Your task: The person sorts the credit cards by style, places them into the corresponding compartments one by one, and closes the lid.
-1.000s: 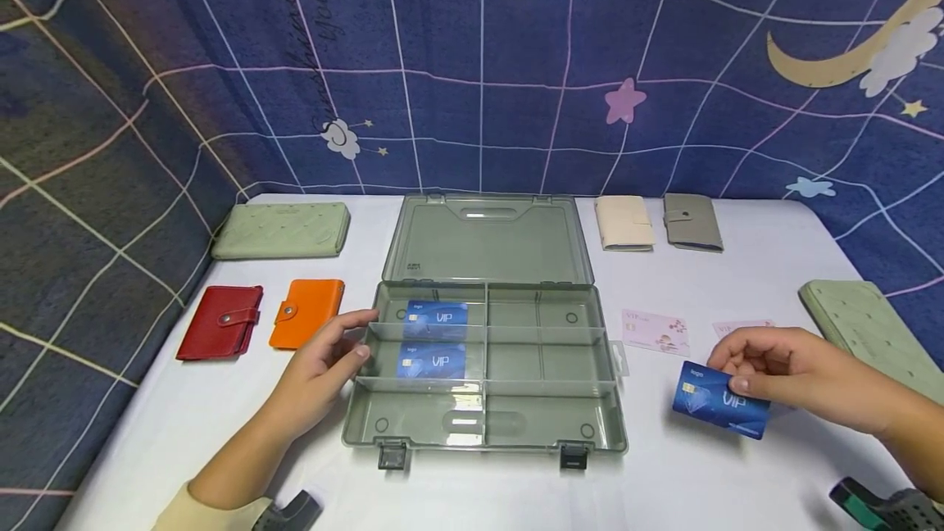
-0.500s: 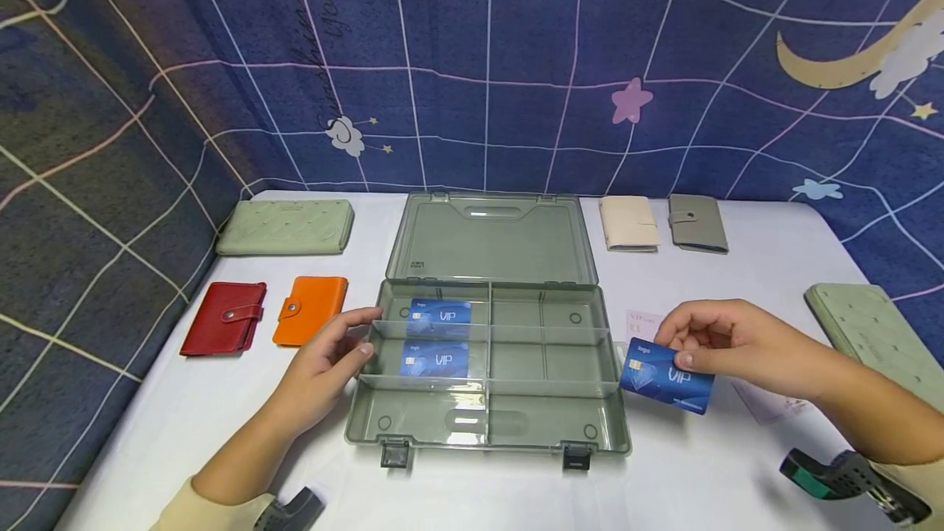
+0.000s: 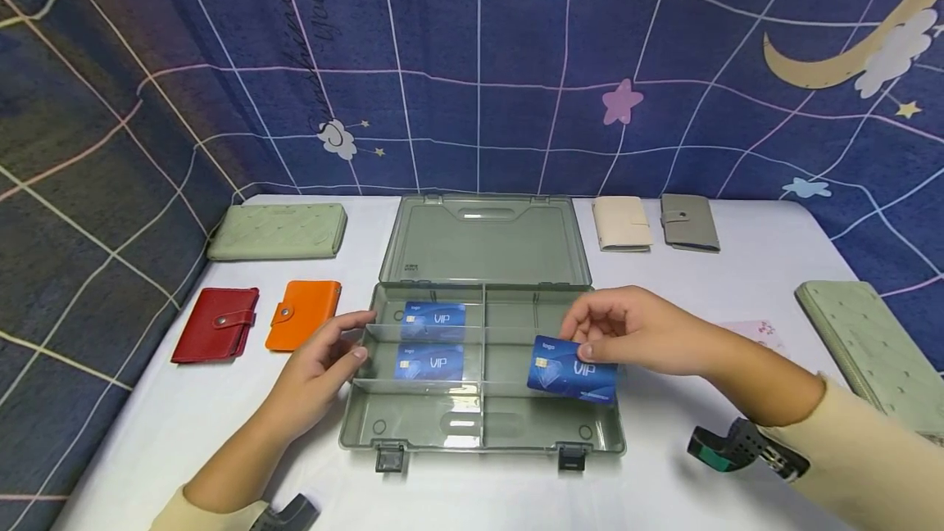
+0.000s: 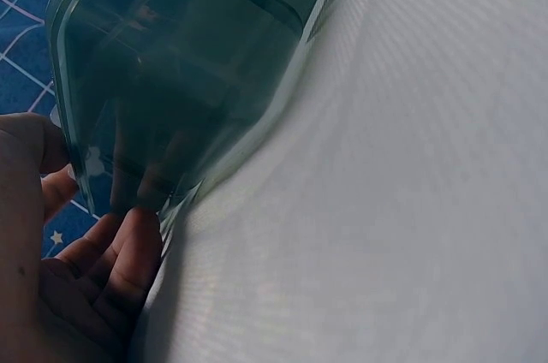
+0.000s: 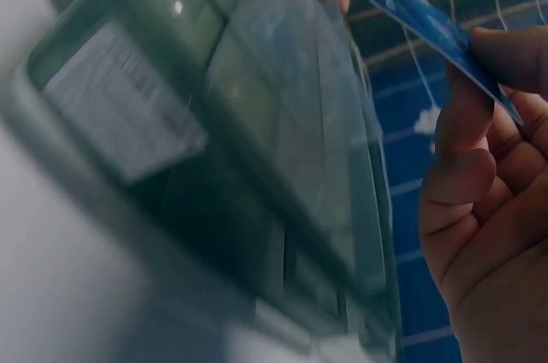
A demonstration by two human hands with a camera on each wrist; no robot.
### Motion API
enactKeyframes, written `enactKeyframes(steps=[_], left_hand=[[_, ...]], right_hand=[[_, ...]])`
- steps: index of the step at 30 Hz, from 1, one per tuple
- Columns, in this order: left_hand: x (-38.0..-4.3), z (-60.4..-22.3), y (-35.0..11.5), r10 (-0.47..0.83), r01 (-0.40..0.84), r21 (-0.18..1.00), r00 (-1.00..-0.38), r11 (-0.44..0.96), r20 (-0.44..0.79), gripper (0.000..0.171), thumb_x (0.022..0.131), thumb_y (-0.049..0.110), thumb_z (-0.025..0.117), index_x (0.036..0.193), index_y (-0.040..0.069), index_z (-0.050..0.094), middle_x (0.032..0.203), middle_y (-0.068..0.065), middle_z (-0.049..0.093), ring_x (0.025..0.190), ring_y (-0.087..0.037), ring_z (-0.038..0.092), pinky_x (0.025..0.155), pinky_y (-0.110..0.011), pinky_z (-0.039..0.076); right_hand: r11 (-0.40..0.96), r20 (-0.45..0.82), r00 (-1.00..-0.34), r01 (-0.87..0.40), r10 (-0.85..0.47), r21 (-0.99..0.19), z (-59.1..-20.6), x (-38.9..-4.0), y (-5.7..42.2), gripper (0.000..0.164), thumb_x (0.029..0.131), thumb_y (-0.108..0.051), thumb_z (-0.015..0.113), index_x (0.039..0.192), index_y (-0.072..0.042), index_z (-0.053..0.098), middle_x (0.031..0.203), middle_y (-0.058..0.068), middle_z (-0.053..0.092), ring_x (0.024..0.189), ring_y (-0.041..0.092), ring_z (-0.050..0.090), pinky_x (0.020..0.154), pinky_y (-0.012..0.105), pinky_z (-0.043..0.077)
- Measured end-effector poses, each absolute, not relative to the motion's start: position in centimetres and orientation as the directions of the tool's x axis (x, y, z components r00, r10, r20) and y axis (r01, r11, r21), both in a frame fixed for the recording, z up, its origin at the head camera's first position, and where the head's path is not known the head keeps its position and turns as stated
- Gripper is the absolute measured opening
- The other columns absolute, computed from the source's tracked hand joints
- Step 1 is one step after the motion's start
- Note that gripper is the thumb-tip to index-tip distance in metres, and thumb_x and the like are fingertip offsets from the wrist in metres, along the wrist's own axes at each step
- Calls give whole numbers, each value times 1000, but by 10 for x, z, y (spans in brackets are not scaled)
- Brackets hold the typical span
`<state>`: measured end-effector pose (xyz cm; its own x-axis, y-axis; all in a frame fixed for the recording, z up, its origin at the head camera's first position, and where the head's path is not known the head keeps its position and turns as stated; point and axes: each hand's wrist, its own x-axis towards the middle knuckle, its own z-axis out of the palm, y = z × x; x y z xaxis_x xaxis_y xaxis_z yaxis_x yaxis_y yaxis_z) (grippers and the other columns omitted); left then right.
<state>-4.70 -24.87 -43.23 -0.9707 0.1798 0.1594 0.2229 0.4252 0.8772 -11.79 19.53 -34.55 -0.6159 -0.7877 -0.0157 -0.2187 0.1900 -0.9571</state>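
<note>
A blue VIP card (image 3: pixel 572 369) is pinched between the thumb and fingers of my right hand (image 3: pixel 630 330), held tilted over the right half of a translucent grey-green divided storage box (image 3: pixel 483 433). In the right wrist view the card (image 5: pixel 428 20) shows nearly edge-on. My left hand (image 3: pixel 317 379) holds the left rim of the box, thumb and index finger at the edge; in the left wrist view its other fingers (image 4: pixel 137 252) lie against the outer wall. Two more blue VIP cards (image 3: pixel 433 319) lie in the back and middle left compartments.
A red wallet (image 3: pixel 216 324), an orange wallet (image 3: pixel 303 315) and a long green wallet (image 3: pixel 278 231) lie left. A beige wallet (image 3: pixel 622 224), a grey wallet (image 3: pixel 689 222) and another green wallet (image 3: pixel 870 351) lie right. A pink card (image 3: pixel 755 334) shows behind the right forearm. The box lid (image 3: pixel 485 240) stands open.
My right hand has carried the blue VIP card leftward from beside the pink cards to over the box's right half. My left hand stays at the left rim.
</note>
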Motion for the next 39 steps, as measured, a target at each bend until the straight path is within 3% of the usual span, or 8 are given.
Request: enactKeyframes(steps=[11, 22, 31, 39], left_hand=[[-47, -431, -249, 179, 223, 872, -971, 436, 159, 44, 106, 3, 61, 149, 10, 58, 135, -11, 65, 96, -20, 67, 81, -24, 56], [-47, -431, -248, 177, 215, 871, -973, 442, 150, 44, 107, 4, 61, 150, 11, 58, 135, -10, 64, 95, -20, 67, 80, -24, 56], [-47, -430, -248, 179, 221, 873, -971, 436, 157, 43, 106, 3, 61, 149, 9, 58, 132, -11, 64, 91, -20, 67, 77, -24, 55], [-48, -431, -249, 180, 220, 871, -971, 439, 155, 43, 107, 5, 61, 149, 12, 58, 135, -10, 64, 94, -20, 68, 79, -25, 56]], right_hand=[[194, -43, -571, -207, -820, -959, -345, -124, 132, 17, 98, -4, 72, 115, -5, 72, 93, 5, 69, 81, 18, 62, 73, 27, 55], [209, -66, -519, -221, -852, -953, -347, -124, 87, 18, 97, -1, 72, 115, -4, 73, 96, -1, 71, 79, 14, 64, 73, 26, 55], [285, -92, -496, -329, -864, -900, -345, -117, 52, 19, 94, -1, 76, 111, -10, 75, 94, -4, 72, 70, 8, 62, 64, 23, 49], [344, -118, -480, -417, -869, -841, -346, -108, 34, 19, 92, -5, 82, 106, -17, 76, 89, -12, 69, 67, 6, 63, 65, 23, 53]])
